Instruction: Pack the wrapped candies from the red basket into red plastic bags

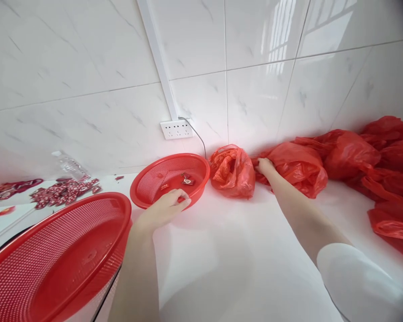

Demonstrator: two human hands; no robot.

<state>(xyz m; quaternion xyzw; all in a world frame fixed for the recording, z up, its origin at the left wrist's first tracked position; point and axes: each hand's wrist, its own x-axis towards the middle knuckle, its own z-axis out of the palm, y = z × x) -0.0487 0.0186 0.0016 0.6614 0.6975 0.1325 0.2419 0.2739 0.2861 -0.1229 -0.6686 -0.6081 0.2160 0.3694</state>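
Observation:
My left hand [168, 208] is at the near rim of a small red plastic basket [146, 179], its fingers curled over the edge and the thumb outside. A few small wrapped pieces [188, 181] lie on the basket's bottom. My right hand [265, 166] reaches towards the wall, closed on part of a red plastic bag [295, 163]; its fingertips are partly hidden. Between my hands, beside the basket, a crumpled red plastic bag [233, 172] stands with its mouth open upward.
A larger red basket [83, 241] stands at the left front. Behind it lie small red patterned packets [65, 190] and a clear plastic bottle [70, 165]. More red bags [389, 179] are heaped at the right. A socket strip [176, 129] with a cable is on the tiled wall.

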